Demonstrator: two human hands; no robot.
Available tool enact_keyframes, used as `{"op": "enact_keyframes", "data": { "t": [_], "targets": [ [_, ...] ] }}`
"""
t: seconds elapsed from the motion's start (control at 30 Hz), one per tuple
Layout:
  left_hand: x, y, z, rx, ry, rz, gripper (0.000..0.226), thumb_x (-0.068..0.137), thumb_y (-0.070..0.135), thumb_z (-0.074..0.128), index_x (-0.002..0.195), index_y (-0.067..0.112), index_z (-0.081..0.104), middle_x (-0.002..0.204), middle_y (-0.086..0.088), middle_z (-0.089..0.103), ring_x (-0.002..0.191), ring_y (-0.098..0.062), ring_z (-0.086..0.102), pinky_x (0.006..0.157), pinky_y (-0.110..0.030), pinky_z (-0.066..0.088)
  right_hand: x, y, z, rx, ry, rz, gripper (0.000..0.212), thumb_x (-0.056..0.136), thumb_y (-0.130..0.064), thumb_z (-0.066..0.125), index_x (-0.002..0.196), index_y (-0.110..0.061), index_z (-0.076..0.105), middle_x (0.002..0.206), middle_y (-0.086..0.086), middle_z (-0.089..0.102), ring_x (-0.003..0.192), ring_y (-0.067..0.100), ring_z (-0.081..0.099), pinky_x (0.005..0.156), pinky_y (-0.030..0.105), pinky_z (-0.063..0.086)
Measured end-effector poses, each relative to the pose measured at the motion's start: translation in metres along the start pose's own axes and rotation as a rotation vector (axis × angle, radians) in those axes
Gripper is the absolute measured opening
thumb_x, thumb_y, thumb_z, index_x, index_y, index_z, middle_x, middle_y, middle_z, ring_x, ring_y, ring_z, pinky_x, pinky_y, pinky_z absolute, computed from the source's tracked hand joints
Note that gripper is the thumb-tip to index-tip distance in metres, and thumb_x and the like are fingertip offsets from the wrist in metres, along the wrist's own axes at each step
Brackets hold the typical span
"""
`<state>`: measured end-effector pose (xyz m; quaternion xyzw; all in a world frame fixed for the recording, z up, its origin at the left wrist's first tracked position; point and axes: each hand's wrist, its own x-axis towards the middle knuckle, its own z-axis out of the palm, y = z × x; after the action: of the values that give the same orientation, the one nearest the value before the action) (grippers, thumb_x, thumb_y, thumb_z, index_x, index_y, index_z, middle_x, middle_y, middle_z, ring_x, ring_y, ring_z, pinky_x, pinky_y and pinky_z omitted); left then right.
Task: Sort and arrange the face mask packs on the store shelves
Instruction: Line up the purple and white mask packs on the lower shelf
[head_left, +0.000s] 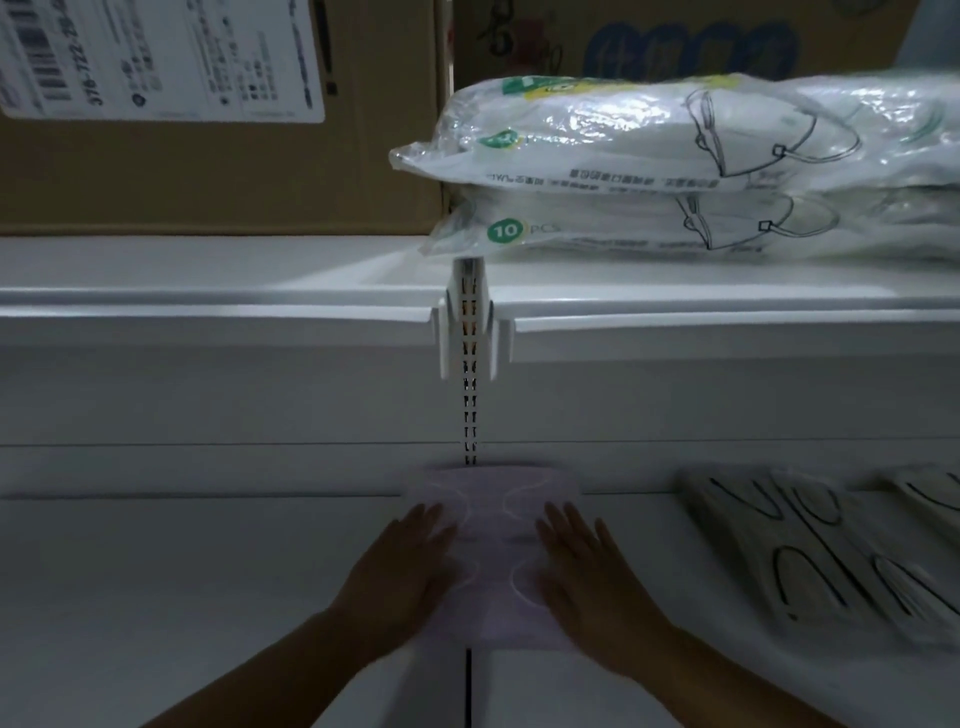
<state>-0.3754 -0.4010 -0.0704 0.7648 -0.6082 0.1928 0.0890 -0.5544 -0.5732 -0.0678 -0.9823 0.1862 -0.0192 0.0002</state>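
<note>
A pale purple mask pack (491, 525) lies flat on the lower white shelf (208, 571), over the seam between two shelf boards. My left hand (400, 577) rests flat on its left side, fingers straight. My right hand (587, 577) lies flat on its right side the same way. Two white mask packs in clear plastic (675, 171) are stacked on the upper shelf (675, 296) at the right. Beige mask packs with black ear loops (810, 551) lie on the lower shelf to the right, blurred.
Cardboard boxes (208, 171) stand at the back of the upper shelf, one with a white shipping label. A slotted white upright (470, 374) runs down the back panel between the shelf sections.
</note>
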Motion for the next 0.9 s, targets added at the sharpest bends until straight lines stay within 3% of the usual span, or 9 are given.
{"op": "enact_keyframes", "data": {
  "t": [0.07, 0.13, 0.27, 0.4, 0.5, 0.6, 0.73, 0.83, 0.9],
  "targets": [
    [0.023, -0.003, -0.008, -0.009, 0.008, 0.005, 0.061, 0.104, 0.036, 0.025, 0.095, 0.005, 0.076, 0.102, -0.014, 0.073, 0.09, -0.028, 0.072, 0.068, -0.033, 0.057, 0.026, 0.012, -0.005, 0.036, 0.0, -0.041, 0.058, 0.103, -0.039, 0.022, 0.153, -0.013, 0.009, 0.158, 0.006, -0.011, 0.148, 0.026, -0.007, 0.118, 0.04, -0.007],
    [0.045, -0.008, -0.01, 0.02, -0.084, 0.101, 0.035, 0.085, 0.033, 0.07, 0.1, 0.001, 0.073, 0.104, -0.019, 0.071, 0.096, -0.028, 0.071, 0.077, -0.028, 0.056, 0.051, 0.016, -0.004, 0.023, 0.004, -0.076, 0.054, 0.104, -0.032, 0.023, 0.153, -0.013, 0.01, 0.16, 0.006, -0.006, 0.148, 0.024, -0.003, 0.118, 0.04, -0.005],
    [0.077, -0.018, -0.005, 0.083, -0.28, 0.148, 0.053, 0.06, 0.044, 0.087, 0.096, 0.007, 0.076, 0.106, -0.014, 0.072, 0.103, -0.018, 0.069, 0.09, -0.016, 0.045, 0.082, 0.018, 0.002, -0.041, -0.157, -0.072, 0.052, 0.105, -0.029, 0.023, 0.153, -0.015, 0.011, 0.161, 0.004, 0.004, 0.148, 0.022, 0.006, 0.116, 0.042, 0.01],
    [0.084, -0.032, 0.018, -0.003, -0.444, 0.067, 0.047, 0.105, 0.022, 0.029, 0.151, 0.013, 0.024, 0.159, -0.011, 0.018, 0.147, -0.017, 0.017, 0.114, -0.019, 0.01, 0.091, 0.018, 0.004, -0.004, -0.202, -0.061, 0.051, 0.105, -0.028, 0.024, 0.153, -0.014, 0.013, 0.161, 0.006, 0.006, 0.148, 0.024, 0.008, 0.116, 0.041, 0.013],
    [0.082, -0.037, 0.026, -0.113, -0.482, -0.031, 0.053, 0.104, 0.028, 0.033, 0.153, 0.015, 0.016, 0.161, -0.01, 0.011, 0.148, -0.018, 0.015, 0.114, -0.02, 0.013, 0.092, 0.016, 0.002, -0.012, -0.228, -0.044, 0.056, 0.104, -0.034, 0.026, 0.153, -0.014, 0.009, 0.161, 0.006, 0.002, 0.148, 0.024, 0.004, 0.117, 0.042, 0.009],
    [0.082, -0.039, 0.021, -0.013, -0.3, 0.16, 0.063, 0.096, 0.036, 0.051, 0.146, 0.002, 0.032, 0.152, -0.026, 0.029, 0.141, -0.031, 0.033, 0.112, -0.029, 0.03, 0.088, 0.021, 0.001, -0.033, -0.208, -0.04, 0.067, 0.1, -0.047, 0.032, 0.154, -0.016, 0.006, 0.161, 0.008, -0.002, 0.148, 0.025, -0.001, 0.118, 0.046, 0.006],
    [0.072, -0.036, 0.022, 0.124, -0.518, 0.125, 0.064, 0.102, 0.044, 0.033, 0.153, 0.018, 0.004, 0.161, -0.013, 0.002, 0.149, -0.027, 0.006, 0.12, -0.03, 0.009, 0.082, 0.025, -0.003, -0.155, -0.202, -0.086, 0.069, 0.099, -0.046, 0.035, 0.153, -0.015, 0.006, 0.161, 0.007, -0.004, 0.148, 0.026, -0.004, 0.117, 0.049, 0.004],
    [0.068, -0.027, 0.003, 0.027, -0.311, 0.115, 0.07, 0.08, 0.044, 0.073, 0.136, 0.008, 0.051, 0.139, -0.024, 0.049, 0.126, -0.037, 0.052, 0.099, -0.038, 0.049, 0.074, 0.02, -0.016, -0.16, -0.144, -0.052, 0.066, 0.1, -0.044, 0.031, 0.153, -0.015, 0.004, 0.161, 0.009, -0.006, 0.148, 0.027, -0.006, 0.118, 0.048, 0.001],
    [0.049, -0.021, 0.004, -0.021, -0.164, 0.176, 0.064, 0.076, 0.051, 0.071, 0.121, 0.006, 0.065, 0.126, -0.017, 0.063, 0.114, -0.032, 0.062, 0.086, -0.041, 0.056, 0.055, 0.015, -0.021, -0.103, 0.005, -0.065, 0.065, 0.098, -0.046, 0.035, 0.151, -0.01, 0.022, 0.159, 0.016, 0.01, 0.147, 0.034, 0.01, 0.117, 0.049, 0.013]
  ]
}}
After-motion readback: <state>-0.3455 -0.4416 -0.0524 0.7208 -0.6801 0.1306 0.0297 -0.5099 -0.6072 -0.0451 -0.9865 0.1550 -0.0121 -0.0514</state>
